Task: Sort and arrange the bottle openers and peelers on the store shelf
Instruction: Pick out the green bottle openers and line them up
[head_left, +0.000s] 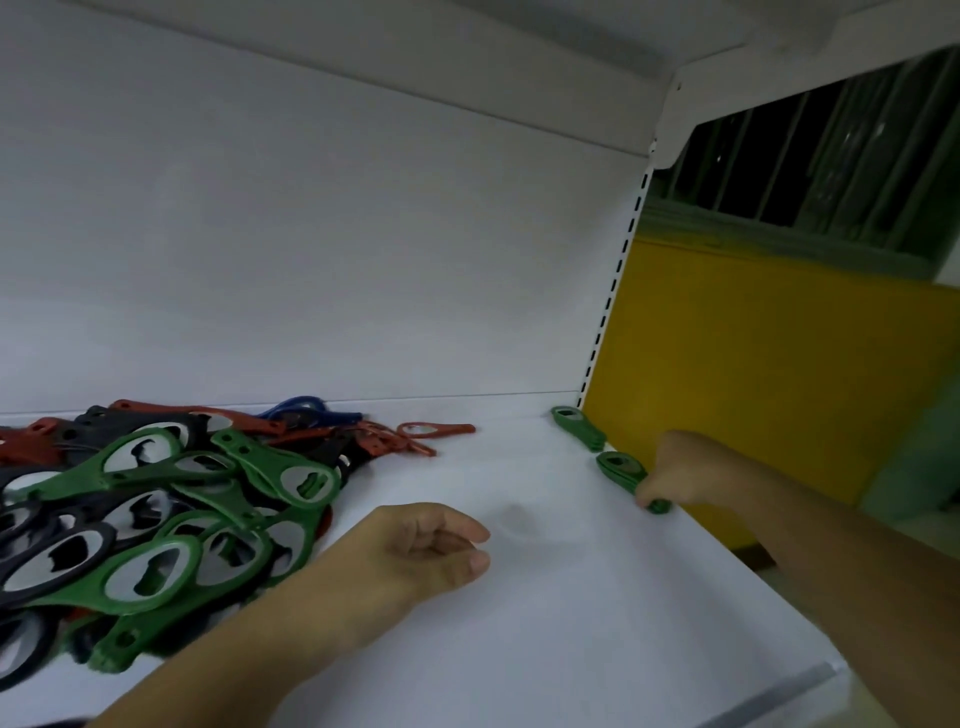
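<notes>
The right grip (675, 467) reached to the far right edge of the shelf (545, 623), its fingers curled down and pinching the near handle end of a small stack of green bottle openers (619, 469). The stack lay flat on the shelf, its oval head pointing far and left, away from the hand, and only the handle tip showed below the fingers. Just beyond it, in the far right corner against the slotted upright (605, 306), a second green stack (576, 427) lay at the same slant, apart from the first and untouched.

The left grip (431, 551) rested on the shelf near the middle, fingers folded into the palm with the thumb lying along them, and nothing showed inside it. It sat just right of a mixed heap of openers (156, 519) that filled the left part of the shelf: green ones on top and nearest the hand, black ones at the near left, red ones toward the back. A blue opener (306, 408) lay at the far edge of the heap beside the white back panel (311, 234), and one red opener (436, 430) lay a little to the right of the rest.

Past the shelf on the right stood a yellow wall (753, 374) below a barred window (810, 156).
</notes>
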